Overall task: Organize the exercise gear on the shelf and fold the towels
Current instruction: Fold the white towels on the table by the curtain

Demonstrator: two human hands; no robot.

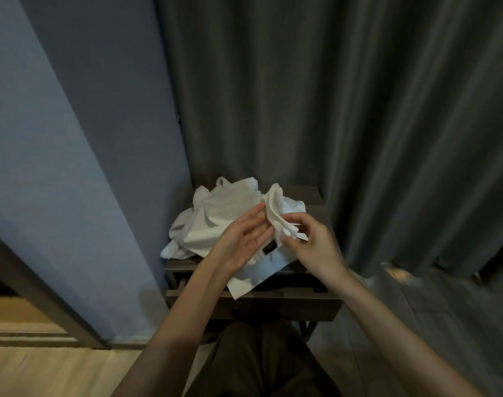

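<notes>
Nearest the camera, the person's dark trousers [261,362] filled the bottom of the view, and two bare forearms reached forward and inward from there, meeting above the small dark wooden desk [273,308]. The left hand [244,239] was turned palm-inward with its fingers straight and loosely spread, holding nothing, its fingertips lying against the small white towel [276,207] as a backing. The right hand [313,245] faced it with the wrist bent, its grip a pinch of thumb and curled fingers on the lower folds of that towel, which stood raised between the two hands, just above the desk. The cloth looked light, soft and limp, so it would probably sag and bunch wherever it was unsupported. Taking it by two corners or along one hem seemed the surest way to shake it flat before folding. Beneath the hands lay a flat white cloth with a small black label [269,249], one corner hanging over the desk's front edge. Behind it, a crumpled heap of white towels [216,213] covered most of the desk top. No exercise gear or shelf was in view. Farther back hung a heavy grey pleated curtain [330,96], with a blue-grey wall [72,138] to the left and pale wooden floor [29,373] below it.
</notes>
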